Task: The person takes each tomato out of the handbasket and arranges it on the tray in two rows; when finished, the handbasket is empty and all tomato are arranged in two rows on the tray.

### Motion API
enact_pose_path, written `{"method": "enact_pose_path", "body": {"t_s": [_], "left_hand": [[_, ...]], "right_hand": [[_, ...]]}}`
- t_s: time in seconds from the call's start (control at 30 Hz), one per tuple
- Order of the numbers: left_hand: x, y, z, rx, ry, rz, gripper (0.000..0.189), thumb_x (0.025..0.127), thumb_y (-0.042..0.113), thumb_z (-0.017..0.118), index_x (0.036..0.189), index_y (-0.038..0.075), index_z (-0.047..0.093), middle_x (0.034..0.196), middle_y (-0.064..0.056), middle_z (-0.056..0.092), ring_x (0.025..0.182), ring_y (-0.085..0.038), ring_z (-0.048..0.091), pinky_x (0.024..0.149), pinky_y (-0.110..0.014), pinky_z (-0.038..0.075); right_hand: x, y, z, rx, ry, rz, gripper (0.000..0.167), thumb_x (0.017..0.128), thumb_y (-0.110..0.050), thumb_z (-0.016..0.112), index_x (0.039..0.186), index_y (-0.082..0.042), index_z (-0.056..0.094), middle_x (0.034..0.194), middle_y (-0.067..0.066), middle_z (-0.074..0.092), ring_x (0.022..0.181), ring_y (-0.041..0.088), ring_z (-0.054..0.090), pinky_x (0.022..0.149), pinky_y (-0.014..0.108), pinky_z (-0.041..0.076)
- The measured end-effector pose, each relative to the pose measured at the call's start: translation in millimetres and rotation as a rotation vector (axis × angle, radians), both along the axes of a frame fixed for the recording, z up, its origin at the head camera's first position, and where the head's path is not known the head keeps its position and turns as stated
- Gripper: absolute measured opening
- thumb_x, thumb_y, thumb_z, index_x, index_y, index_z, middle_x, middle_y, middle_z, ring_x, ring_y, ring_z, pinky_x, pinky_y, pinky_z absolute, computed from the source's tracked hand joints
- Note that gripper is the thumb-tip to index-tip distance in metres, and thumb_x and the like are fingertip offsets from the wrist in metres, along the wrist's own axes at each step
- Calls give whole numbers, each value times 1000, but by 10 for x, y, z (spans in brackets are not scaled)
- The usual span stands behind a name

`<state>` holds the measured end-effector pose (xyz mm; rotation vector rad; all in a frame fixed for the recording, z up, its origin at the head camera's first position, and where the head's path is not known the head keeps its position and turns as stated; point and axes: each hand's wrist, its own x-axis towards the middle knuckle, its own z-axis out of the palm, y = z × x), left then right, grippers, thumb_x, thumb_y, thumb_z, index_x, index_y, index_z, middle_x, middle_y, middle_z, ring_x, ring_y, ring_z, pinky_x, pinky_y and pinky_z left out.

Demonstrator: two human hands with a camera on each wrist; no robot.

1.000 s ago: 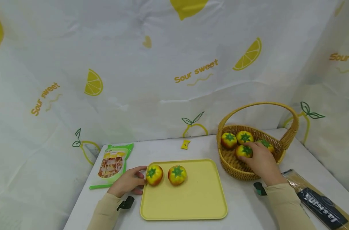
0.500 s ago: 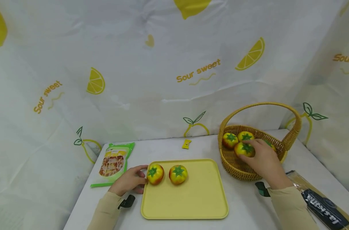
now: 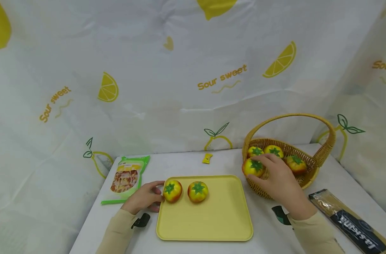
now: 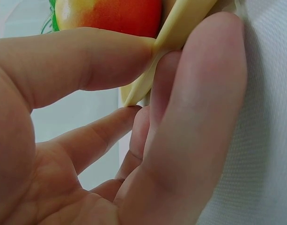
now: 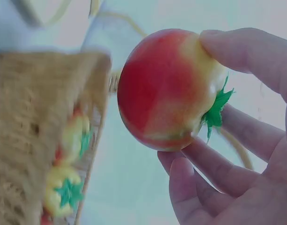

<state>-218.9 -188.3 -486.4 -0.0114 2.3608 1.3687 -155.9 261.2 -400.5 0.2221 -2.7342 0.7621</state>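
My right hand (image 3: pixel 280 181) pinches a red-and-yellow toy tomato (image 3: pixel 251 168) with a green star-shaped leaf top, held over the left rim of the wicker basket (image 3: pixel 310 176). In the right wrist view, thumb and fingertips hold this tomato (image 5: pixel 164 89) up beside the basket wall. Three more tomatoes (image 3: pixel 296 164) lie inside the basket. At the left edge of the yellow tray (image 3: pixel 205 222), my left hand (image 3: pixel 143 197) grips the rim (image 4: pixel 180 23), thumb on top and fingers curled beneath. Two tomatoes sit on the tray, one (image 3: pixel 172 191) near that hand, another (image 3: pixel 197 192) to its right.
A green-and-white food packet (image 3: pixel 124 180) lies left of the tray. Behind the tray is a small yellow wrapped sweet (image 3: pixel 207 158). A long brown package with a black label (image 3: pixel 355 225) lies at the right. The basket's tall handle (image 3: pixel 291 115) arches over it.
My right hand has lifted a tomato from among the others in the basket and carried it left to the rim. The left hand stays at the tray's edge.
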Motion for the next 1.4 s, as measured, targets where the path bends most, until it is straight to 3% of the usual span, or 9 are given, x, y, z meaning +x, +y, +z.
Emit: {"method": "enact_pose_path", "body": {"t_s": [0.47, 0.8, 1.4], "left_hand": [[-22, -15, -14, 16, -6, -6, 71, 89, 7, 81, 156, 12, 56, 114, -14, 58, 73, -22, 71, 66, -39, 70], [-19, -17, -9, 16, 0, -9, 71, 89, 7, 81, 156, 12, 56, 113, -14, 58, 72, -22, 71, 66, -39, 70], [-27, -13, -29, 3, -5, 7, 72, 89, 7, 81, 156, 12, 56, 114, -14, 59, 73, -22, 70, 65, -38, 69]], "right_hand": [[-51, -470, -333, 43, 4, 124, 47, 86, -26, 94, 127, -16, 74, 125, 6, 67, 115, 28, 66, 98, 53, 62], [-54, -628, -497, 95, -20, 147, 52, 84, -26, 95, 130, -13, 74, 128, 7, 66, 119, 28, 66, 103, 51, 62], [-66, -695, -589, 119, -70, 148, 49, 85, -26, 95, 128, -16, 74, 125, 5, 67, 117, 24, 65, 101, 46, 62]]}}
